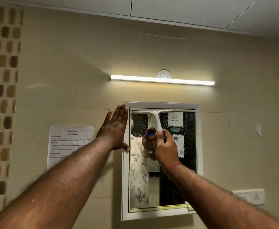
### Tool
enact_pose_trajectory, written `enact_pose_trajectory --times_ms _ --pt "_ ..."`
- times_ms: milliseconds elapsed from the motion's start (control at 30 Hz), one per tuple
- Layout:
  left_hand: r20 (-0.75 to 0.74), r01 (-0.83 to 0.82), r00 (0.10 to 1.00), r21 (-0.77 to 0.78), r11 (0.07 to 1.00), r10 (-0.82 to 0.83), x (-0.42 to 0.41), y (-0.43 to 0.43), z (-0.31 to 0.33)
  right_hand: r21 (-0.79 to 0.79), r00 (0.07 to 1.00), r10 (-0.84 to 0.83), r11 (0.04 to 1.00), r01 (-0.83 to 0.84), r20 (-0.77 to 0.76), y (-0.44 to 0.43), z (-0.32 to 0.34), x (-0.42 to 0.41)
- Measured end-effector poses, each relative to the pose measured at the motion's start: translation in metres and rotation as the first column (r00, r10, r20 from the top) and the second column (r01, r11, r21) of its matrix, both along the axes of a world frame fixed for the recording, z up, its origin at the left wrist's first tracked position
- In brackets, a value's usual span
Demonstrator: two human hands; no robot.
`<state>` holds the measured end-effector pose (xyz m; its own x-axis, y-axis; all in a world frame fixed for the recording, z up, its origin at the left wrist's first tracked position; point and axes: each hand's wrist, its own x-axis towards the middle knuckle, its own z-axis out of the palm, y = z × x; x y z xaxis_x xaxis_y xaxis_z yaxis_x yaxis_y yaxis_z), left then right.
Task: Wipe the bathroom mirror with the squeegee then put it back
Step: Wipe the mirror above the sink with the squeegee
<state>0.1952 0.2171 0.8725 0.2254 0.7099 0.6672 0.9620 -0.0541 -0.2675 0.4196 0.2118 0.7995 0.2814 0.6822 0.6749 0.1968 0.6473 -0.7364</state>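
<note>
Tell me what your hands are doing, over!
Right hand gripping squeegee, blade at mirror top edge. Left hand flat, open against mirror frame. Glass spotted with droplets. Nothing blocking.

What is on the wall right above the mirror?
A lit tube light runs across the wall above the mirror, with a round white fitting behind its middle. Above that is bare wall up to the ceiling. What the fitting holds cannot be seen.
</note>
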Motion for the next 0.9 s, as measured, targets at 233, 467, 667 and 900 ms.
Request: enact_pose_trajectory --times_ms 233,467,667,900 --pt "0.092 -0.041 0.995 -0.033 0.999 0.044 0.016 -0.009 -0.003 -0.011 0.999 0.042 0.999 -0.042 -0.029 0.003 0.005 -0.006" --pt "0.219 -0.022 0.975 -0.044 0.999 0.031 0.023 -0.017 -0.013 -0.008 0.999 0.034 0.999 -0.034 -0.01 -0.003 -0.01 -0.005" --pt "0.248 -0.06 0.966 -0.082 0.995 0.079 0.037 -0.021 -0.014 -0.04 0.995 0.081 0.996 -0.084 -0.061 -0.015 0.008 -0.007" --pt "0.248 -0.073 0.965 -0.068 0.995 0.088 0.041 -0.022 -0.018 0.02 0.99 0.138 0.99 -0.138 -0.007 -0.01 0.013 -0.005"
